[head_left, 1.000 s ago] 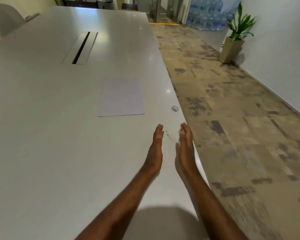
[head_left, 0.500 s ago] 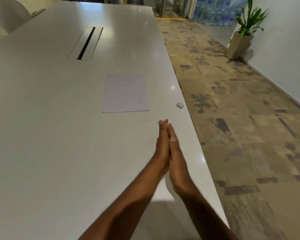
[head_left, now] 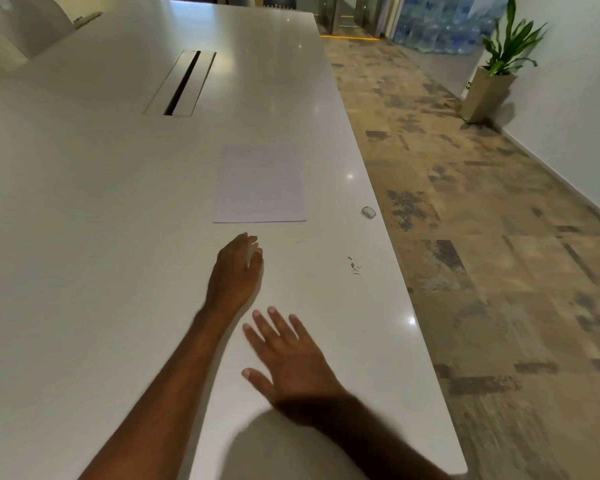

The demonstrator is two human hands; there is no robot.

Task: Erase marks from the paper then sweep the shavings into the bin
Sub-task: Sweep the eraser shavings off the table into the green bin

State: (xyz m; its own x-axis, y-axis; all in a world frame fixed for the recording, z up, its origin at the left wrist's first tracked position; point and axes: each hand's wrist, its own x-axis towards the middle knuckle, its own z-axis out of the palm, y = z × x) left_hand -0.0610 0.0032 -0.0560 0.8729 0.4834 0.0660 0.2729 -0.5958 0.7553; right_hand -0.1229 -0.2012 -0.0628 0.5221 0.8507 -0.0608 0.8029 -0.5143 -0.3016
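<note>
Just below the middle of the frame, the left hand (head_left: 234,271) lay on the white table (head_left: 84,237), its fingers drawn together and pointing toward the top of the frame; it held nothing that could be seen, though the fingertips were blurred. The paper (head_left: 260,184) lay flat just above that hand, near the centre, its lower edge close to the fingertips but apart from them. Lower in the frame and slightly to the right, the right hand (head_left: 291,362) was spread wide with its fingers splayed and its back to the camera, empty, low over the table; whether it touched the surface could not be told. A small cluster of dark shavings (head_left: 354,266) sat on the table right of the left hand, near the table's right edge and well apart from both hands. Farther up along that edge, right of the paper's lower corner, lay the eraser (head_left: 368,212), small and pale. A long slot (head_left: 182,83) ran across the tabletop in the upper left of the frame. At the upper right, a plant (head_left: 506,46) stood in a tan pot against the wall, on the patterned floor (head_left: 482,237). No bin showed.
</note>
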